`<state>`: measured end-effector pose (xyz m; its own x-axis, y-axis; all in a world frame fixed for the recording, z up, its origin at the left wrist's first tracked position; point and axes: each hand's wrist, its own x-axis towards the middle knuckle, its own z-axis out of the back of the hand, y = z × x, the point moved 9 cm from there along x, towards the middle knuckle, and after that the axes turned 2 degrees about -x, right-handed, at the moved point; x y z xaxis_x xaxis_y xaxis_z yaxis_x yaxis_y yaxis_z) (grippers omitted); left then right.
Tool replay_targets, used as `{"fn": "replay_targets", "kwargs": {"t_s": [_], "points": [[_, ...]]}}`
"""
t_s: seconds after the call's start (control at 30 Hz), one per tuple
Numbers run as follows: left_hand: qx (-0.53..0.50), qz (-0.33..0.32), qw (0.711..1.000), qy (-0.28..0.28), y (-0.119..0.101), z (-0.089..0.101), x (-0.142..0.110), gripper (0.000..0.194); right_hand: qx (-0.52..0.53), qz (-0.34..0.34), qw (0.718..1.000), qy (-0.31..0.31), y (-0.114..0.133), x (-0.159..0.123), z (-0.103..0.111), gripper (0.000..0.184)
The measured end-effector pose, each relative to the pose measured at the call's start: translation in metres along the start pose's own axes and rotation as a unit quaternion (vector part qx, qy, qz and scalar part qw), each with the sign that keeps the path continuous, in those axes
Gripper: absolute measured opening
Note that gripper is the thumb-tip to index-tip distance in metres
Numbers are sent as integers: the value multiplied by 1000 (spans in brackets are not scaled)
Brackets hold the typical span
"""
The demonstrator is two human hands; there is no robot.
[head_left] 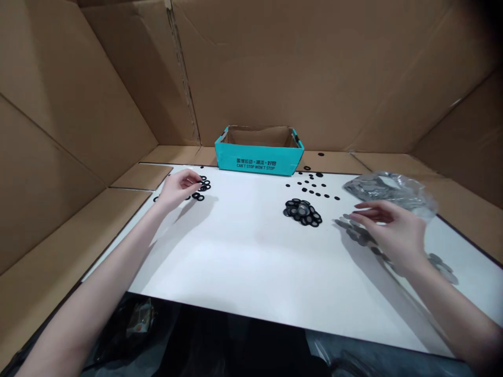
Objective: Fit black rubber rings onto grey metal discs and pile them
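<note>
Over the white table (236, 256), the right hand (398, 230) and left hand (177, 189) curl, thumb towards fingers, at grey discs (357, 234) and black rings (203, 187) respectively, though whether either grips anything I cannot tell, and a light fingertip pinch should suit such thin pieces best

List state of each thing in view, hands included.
box: upright, open-topped
bag: lying, wrinkled, opening unclear
rings: loose, clustered
grey discs: loose, some overlapping
black discs: scattered
pile: heaped, overlapping
left hand: curled, by rings, grip unclear
right hand: curled, by grey discs, grip unclear
</note>
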<state>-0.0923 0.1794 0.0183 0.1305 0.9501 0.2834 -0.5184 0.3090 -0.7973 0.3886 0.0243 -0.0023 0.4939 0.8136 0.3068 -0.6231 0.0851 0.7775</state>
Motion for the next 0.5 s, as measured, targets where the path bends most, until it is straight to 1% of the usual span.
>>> {"fn": "replay_targets", "kwargs": {"t_s": [0.07, 0.17, 0.23, 0.27, 0.3, 0.37, 0.43, 0.5], "points": [[-35, -11, 998, 41, -20, -24, -7, 38, 59, 27, 997, 30, 23, -4, -21, 21], [-154, -34, 977, 144, -55, -73, -25, 35, 136, 64, 985, 88, 63, -17, -59, 32], [-204, -40, 957, 201, -74, -100, -37, 31, 236, 66, 958, 148, 88, -29, -87, 35], [-227, -38, 947, 224, -81, -112, -43, 30, 266, 64, 947, 168, 97, -34, -97, 36], [-245, -36, 939, 241, -86, -121, -48, 29, 286, 62, 939, 179, 105, -38, -105, 37], [-275, -37, 924, 264, -93, -132, -55, 29, 308, 56, 928, 202, 115, -45, -118, 37], [-298, -46, 913, 273, -98, -137, -59, 29, 318, 51, 923, 210, 117, -50, -125, 36], [-311, -57, 909, 270, -100, -138, -61, 28, 320, 50, 925, 200, 115, -52, -126, 36]]}}
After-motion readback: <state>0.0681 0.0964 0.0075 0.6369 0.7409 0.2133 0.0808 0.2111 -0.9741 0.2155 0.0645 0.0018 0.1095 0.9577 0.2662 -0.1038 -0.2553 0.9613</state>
